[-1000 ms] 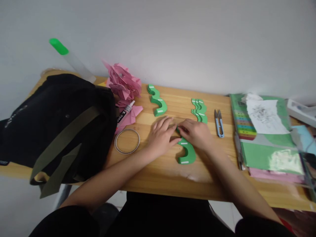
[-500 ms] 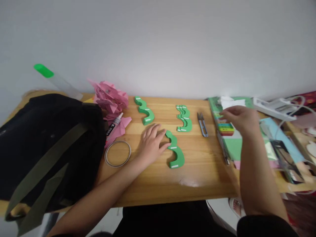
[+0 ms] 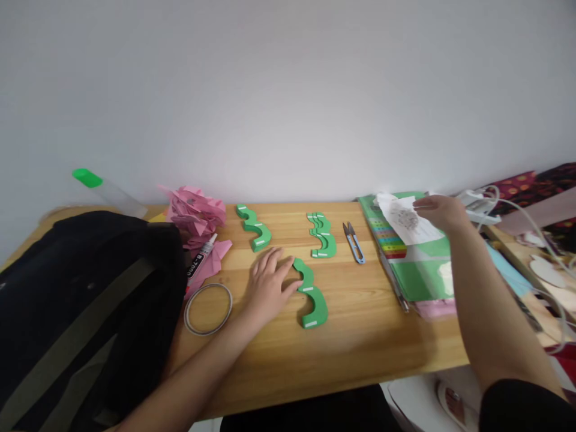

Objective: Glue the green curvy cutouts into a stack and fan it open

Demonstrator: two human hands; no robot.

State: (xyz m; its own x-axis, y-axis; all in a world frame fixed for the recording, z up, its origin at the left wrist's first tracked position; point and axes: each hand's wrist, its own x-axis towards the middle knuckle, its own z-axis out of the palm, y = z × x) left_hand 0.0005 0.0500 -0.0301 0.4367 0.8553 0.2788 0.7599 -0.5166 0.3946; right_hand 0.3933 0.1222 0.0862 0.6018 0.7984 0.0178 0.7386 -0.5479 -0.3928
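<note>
Looking at a green scalloped block (image 3: 320, 303) lying flat mid-table, near side. Guessing light and fairly stiff, likely layered; suggesting gripping by its side edges, avoiding the white strips (image 3: 309, 324). Seeing left hand (image 3: 270, 285) palm-down just left of it, with fingers loosely spread, thumb and index at its edge, gripping nothing. Seeing right hand (image 3: 438, 211) at far right, with fingertips drawn together over speckled white paper (image 3: 405, 222); failing to tell whether pinching anything. Noting similar green pieces beyond: far-left stack (image 3: 264, 233), far-middle set (image 3: 330, 245). Spotting blue-handled snips (image 3: 353, 235) right of that set. Checking containers on the left: B-7000 glue tube (image 3: 198, 262), green-capped translucent tube (image 3: 110, 193), black bag (image 3: 112, 252); not making out contents in any.
</note>
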